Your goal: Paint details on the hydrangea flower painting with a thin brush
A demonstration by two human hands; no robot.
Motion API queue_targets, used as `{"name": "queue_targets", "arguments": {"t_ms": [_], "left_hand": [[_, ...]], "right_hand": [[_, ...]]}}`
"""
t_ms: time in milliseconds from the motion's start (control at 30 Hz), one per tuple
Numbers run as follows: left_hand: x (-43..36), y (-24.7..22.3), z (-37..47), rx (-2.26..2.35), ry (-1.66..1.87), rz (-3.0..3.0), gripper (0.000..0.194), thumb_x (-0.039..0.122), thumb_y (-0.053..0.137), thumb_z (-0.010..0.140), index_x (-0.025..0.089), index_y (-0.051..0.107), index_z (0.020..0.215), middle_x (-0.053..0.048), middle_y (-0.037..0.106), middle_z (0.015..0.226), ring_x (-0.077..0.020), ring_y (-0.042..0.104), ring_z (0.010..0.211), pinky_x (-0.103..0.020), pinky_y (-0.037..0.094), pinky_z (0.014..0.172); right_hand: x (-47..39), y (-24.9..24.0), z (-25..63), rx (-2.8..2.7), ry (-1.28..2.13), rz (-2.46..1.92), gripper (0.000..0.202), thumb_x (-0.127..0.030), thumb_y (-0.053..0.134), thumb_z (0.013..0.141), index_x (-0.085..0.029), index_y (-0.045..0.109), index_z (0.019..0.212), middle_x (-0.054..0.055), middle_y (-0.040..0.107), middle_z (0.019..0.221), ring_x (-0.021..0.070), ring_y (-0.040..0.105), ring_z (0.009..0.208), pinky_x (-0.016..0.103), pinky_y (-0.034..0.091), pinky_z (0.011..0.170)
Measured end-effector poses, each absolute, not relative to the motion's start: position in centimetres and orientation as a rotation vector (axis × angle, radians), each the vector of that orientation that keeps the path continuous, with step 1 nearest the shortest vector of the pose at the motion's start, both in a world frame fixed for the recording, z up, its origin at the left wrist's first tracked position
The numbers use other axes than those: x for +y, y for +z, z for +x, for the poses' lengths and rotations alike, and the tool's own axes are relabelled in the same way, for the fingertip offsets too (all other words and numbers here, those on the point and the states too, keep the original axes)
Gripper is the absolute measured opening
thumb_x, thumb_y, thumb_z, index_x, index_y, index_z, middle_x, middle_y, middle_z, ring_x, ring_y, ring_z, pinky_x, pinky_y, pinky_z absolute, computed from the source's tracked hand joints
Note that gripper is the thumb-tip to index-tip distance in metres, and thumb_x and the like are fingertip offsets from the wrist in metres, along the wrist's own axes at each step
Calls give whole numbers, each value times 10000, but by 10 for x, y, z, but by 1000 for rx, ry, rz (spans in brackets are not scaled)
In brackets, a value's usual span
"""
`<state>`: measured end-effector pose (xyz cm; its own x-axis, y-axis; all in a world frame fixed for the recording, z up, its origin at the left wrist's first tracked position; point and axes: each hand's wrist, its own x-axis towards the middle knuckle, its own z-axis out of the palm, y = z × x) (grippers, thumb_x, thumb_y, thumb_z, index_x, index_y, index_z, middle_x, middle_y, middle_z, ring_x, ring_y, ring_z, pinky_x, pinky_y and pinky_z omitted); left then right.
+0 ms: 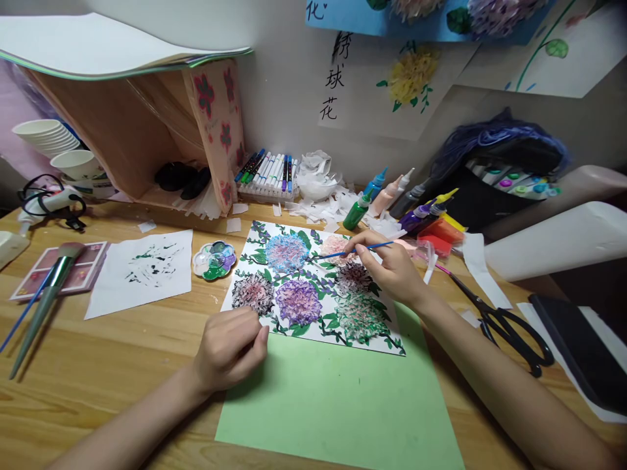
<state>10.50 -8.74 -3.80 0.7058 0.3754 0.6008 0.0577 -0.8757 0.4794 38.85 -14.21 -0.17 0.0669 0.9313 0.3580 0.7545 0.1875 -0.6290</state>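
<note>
Blue paintbrush: over the upper middle of the flower picture, long axis near level, about 9 to 3 o'clock, handle end slightly higher. Bristle tip points to 9 o'clock, between the blue flower and the peach flower; can't tell if the tip touches paper. Right hand comes in from 4 o'clock, thumb and fingers pinching the brush mid-handle.

Flower picture has 6 raised flowers with green leaves and dark stems. It lies on the green sheet, which extends to 6 o'clock. Left hand at the picture's 7 o'clock corner, fingers curled in a loose fist, no tool visible in it.

Clock positions around the picture: paint palette, wells of green, purple and white, just beside at 9 o'clock; smeared white paper beyond it; large makeup brush farther out. Marker pens at 11 o'clock. Green paint bottle near 1 o'clock, more bottles behind. Black scissors near 3 to 4 o'clock, handles toward 4. All on the wooden tabletop.
</note>
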Motion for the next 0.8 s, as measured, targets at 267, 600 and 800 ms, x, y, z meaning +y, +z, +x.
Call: {"name": "queue_targets", "arguments": {"t_ms": [267,600,800], "left_hand": [[-87,-37,107,323,1024,2496,329,-5,464,789,213,294,612,48,286,510,-114,255,487,-286,188,474],[-86,-36,106,326,1069,2503,321,6,457,792,209,317,587,46,320,488,-114,264,476,-283,193,471],[-92,-33,108,331,1152,2583,313,59,454,805,208,332,560,45,345,477,-112,287,465,-293,212,468]], "right_hand": [[-142,-2,389,-1708,303,-1615,216,-275,381,908,-201,573,841,44,627,838,188,588,809,342,423,748],[-146,2,390,-1638,285,-1564,222,-287,393,920,-214,587,842,38,627,827,189,588,798,336,438,744],[-162,11,369,-1596,193,-1437,199,-237,410,921,-252,606,886,36,632,841,201,582,848,340,441,749]]}}
